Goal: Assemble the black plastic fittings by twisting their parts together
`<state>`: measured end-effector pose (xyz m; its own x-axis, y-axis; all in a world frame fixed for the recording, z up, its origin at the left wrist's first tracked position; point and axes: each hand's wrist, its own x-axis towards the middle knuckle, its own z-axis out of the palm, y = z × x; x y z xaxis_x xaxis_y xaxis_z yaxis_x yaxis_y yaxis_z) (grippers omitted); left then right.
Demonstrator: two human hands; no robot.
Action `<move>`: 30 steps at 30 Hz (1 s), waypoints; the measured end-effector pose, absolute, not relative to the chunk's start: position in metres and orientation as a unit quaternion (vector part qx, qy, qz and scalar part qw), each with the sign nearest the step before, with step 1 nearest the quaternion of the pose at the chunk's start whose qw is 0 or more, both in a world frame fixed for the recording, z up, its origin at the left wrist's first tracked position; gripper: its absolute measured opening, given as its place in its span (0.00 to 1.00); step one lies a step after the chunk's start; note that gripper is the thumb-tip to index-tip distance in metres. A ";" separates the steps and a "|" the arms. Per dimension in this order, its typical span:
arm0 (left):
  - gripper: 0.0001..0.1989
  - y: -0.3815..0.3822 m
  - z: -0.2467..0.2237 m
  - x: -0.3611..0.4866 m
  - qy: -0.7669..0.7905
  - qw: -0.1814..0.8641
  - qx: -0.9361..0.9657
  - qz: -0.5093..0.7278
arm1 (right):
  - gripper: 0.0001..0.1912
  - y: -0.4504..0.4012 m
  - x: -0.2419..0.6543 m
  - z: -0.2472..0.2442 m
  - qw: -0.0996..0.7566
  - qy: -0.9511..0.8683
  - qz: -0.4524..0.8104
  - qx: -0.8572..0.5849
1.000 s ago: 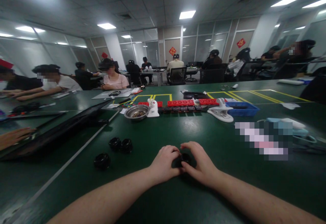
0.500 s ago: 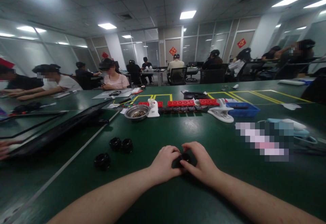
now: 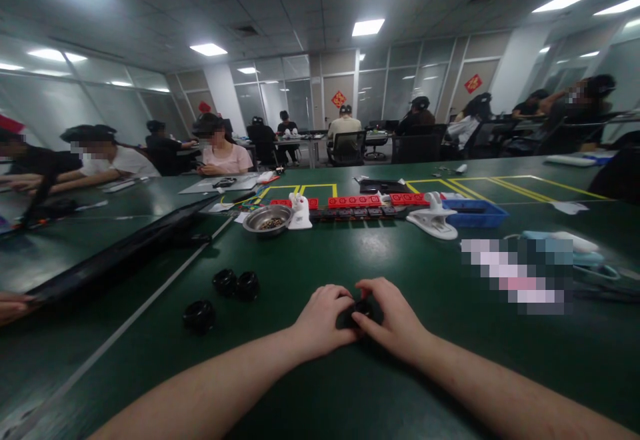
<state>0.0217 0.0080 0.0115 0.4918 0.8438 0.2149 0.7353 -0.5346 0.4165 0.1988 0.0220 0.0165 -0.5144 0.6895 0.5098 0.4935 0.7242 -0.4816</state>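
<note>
On the green table [image 3: 310,260], my left hand [image 3: 325,317] and my right hand [image 3: 393,313] meet around a small black part [image 3: 361,308]. Fingers of both hands curl round it from either side, and they hide much of its shape. To the left lie three round black parts: one nearer me [image 3: 199,317], and a pair side by side, the left one [image 3: 225,283] and the right one [image 3: 247,285].
Ahead stand a metal bowl [image 3: 257,226] of small pieces, white clamps [image 3: 300,212], a row of red blocks [image 3: 355,201] and a blue tray [image 3: 477,219]. A long black panel [image 3: 125,250] lies left, with another person's hand [image 3: 13,308] at its end.
The view has shifted slightly. Both my hands remain around the black part, which looks slightly turned. At the left, the other person's hand and the black frame beside the long panel have moved.
</note>
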 end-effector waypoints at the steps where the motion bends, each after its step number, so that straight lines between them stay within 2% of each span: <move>1: 0.17 0.008 0.012 0.022 0.463 0.137 0.853 0.199 | 0.14 0.022 0.199 0.017 0.347 -0.863 0.146 -0.338; 9: 0.17 0.007 0.013 0.022 0.465 0.134 0.852 0.198 | 0.18 0.018 0.199 0.020 0.365 -0.866 0.154 -0.305; 14: 0.16 0.007 0.013 0.022 0.461 0.131 0.854 0.202 | 0.13 0.022 0.197 0.018 0.334 -0.862 0.145 -0.352; 20: 0.18 0.008 0.012 0.022 0.465 0.134 0.853 0.196 | 0.21 0.020 0.200 0.015 0.355 -0.867 0.176 -0.303; 25: 0.17 0.008 0.012 0.022 0.465 0.130 0.853 0.195 | 0.22 0.020 0.200 0.015 0.376 -0.858 0.154 -0.316; 30: 0.16 0.006 0.017 0.023 0.467 0.139 0.852 0.192 | 0.18 0.022 0.199 0.014 0.357 -0.853 0.161 -0.345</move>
<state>0.0226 0.0063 0.0166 0.4911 0.8486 0.1968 0.7416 -0.5258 0.4166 0.1991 0.0220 0.0140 -0.5077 0.7033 0.4976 0.4731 0.7103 -0.5212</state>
